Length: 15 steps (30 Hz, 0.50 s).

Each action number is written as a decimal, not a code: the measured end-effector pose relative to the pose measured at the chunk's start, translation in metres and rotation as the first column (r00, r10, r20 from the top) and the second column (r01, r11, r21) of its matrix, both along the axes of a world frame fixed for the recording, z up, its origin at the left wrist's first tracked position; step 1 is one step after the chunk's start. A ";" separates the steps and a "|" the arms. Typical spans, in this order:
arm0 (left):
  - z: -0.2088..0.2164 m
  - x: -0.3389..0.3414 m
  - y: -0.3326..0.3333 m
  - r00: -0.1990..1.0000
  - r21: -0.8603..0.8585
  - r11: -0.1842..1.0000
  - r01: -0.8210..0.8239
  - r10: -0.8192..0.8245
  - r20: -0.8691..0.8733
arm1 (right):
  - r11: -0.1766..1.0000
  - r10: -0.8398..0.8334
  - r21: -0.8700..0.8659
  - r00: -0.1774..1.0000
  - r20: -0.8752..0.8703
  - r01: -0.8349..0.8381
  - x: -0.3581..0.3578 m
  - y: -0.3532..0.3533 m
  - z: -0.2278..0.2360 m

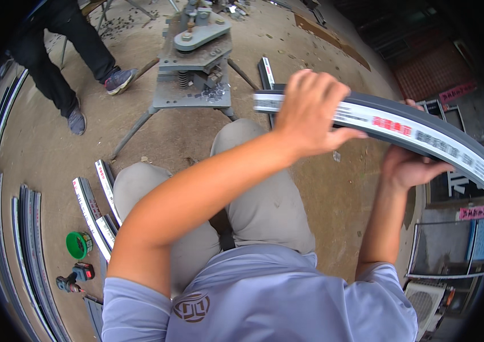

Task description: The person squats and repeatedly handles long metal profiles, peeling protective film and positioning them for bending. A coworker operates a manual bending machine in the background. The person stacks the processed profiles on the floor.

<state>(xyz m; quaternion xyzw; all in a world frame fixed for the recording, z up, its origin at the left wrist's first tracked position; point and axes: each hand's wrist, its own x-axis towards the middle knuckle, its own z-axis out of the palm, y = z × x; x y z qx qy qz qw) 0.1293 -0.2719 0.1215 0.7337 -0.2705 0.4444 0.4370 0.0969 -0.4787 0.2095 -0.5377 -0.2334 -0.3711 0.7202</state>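
A long dark grey metal profile (453,137) with a printed white film strip runs across the right side, raised above the floor. My left hand (313,114) grips it from above near its left end, thumb on the lower edge. Farther right, my right hand (410,166) holds it from beneath, with some fingertips showing over the far edge. The profile's right end passes out at the picture's rim. Just left of its near end stands a grey punch press (193,68) with a spring, a bolted top plate and small metal scraps on its base.
A person's legs in dark trousers (53,45) are at the upper left. Several profiles (28,239) lie on the floor at left, with a green bucket (79,244) and a cordless drill (75,277) nearby. Frames (444,248) and an air-conditioner unit (424,299) stand at right.
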 end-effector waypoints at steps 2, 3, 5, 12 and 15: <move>0.011 0.007 -0.023 0.994 0.003 0.995 0.096 -0.095 -0.057 | 0.967 0.252 -0.069 0.965 0.072 -0.247 0.016 -0.031 0.035; 0.012 0.004 -0.029 0.985 0.051 0.988 0.145 -0.139 -0.103 | 0.910 0.405 -0.119 0.912 0.059 -0.397 0.023 -0.044 0.045; 0.008 -0.005 -0.027 0.987 0.071 0.985 0.157 -0.154 -0.044 | 0.836 0.522 -0.204 0.853 0.011 -0.509 0.039 -0.064 0.056; -0.035 -0.021 0.050 0.972 0.361 0.925 0.118 -0.181 0.148 | 0.892 -0.208 -0.448 0.826 -0.523 -0.059 0.072 -0.069 -0.083; -0.043 -0.006 0.067 0.963 0.342 0.937 0.077 -0.158 0.217 | 0.621 -0.258 -0.743 0.829 -0.496 -0.252 0.053 -0.053 -0.166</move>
